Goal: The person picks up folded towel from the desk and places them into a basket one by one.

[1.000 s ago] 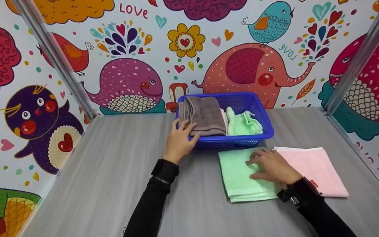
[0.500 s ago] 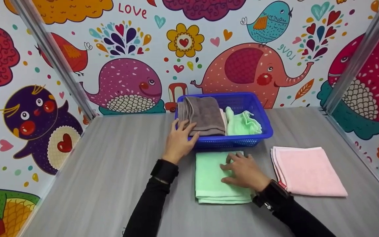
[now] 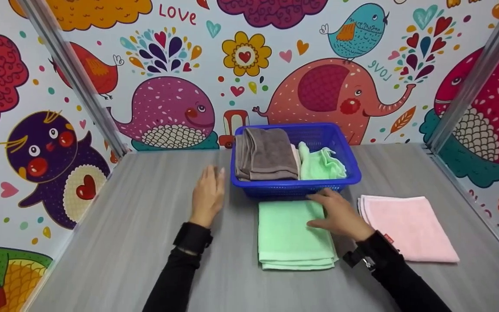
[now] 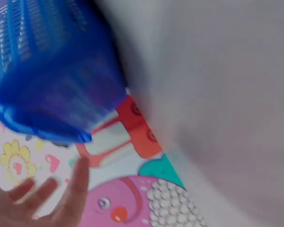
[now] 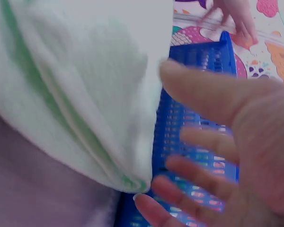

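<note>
Hovering over the grey table (image 3: 124, 242) just left of the blue basket (image 3: 295, 187), the left hand (image 3: 208, 195) is holding nothing; its fingers are lying straight and loose, pointing toward the far wall, and in the left wrist view they (image 4: 47, 194) are showing spread in front of the patterned wall with the basket (image 4: 52, 90) above them in that picture. I cannot tell whether the palm is touching the tabletop.

The right hand (image 3: 340, 214) is sitting at the far right corner of the folded green towel (image 3: 290, 236), its fingers stretched out and relaxed, gripping nothing; the fingertips are lying near the towel's far edge, just beside the near wall of the basket. The right wrist view is showing the open palm (image 5: 236, 156) hanging over the towel's folded edge (image 5: 75, 118) and the basket's mesh wall (image 5: 189, 132).

The green towel is lying flat on the table directly in front of the basket, near its front side. A folded pink towel (image 3: 409, 227) is resting to the right of it, apart from it, with the right wrist passing between the two. Inside the basket, a folded brown towel (image 3: 267, 154) is filling the left part, and a crumpled light-green cloth (image 3: 321, 162) is lying in the right part.
</note>
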`<state>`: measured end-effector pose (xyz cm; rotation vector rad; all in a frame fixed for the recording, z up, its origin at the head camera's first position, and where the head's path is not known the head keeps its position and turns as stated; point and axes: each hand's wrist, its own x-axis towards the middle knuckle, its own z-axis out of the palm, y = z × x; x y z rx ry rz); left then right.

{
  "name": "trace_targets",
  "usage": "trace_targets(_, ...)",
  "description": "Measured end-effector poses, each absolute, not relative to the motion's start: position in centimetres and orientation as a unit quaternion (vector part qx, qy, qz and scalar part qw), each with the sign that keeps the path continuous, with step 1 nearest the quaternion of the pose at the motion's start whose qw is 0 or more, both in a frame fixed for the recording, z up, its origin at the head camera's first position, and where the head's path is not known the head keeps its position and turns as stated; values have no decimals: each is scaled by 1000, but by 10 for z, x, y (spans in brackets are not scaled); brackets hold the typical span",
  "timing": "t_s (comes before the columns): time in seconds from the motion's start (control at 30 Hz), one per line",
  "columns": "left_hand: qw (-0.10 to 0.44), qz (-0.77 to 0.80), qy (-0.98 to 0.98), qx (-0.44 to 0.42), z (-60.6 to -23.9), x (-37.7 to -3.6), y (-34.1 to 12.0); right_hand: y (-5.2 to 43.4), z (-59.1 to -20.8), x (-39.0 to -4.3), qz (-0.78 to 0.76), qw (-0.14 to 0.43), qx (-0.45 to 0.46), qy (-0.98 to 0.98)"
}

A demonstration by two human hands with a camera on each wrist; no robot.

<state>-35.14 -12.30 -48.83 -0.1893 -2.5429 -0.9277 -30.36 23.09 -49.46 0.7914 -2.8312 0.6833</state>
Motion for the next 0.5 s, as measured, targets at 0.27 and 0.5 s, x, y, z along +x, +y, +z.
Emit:
trace_targets(0.27, -61, -317, -940, -112, -502, -306, -105, 235, -500, -308, 254, -42, 180, -949)
trace_targets(0.5, -51, -247, -952, -175, -505, -279, -41, 229, -504, -308, 299, -50, 196, -933)
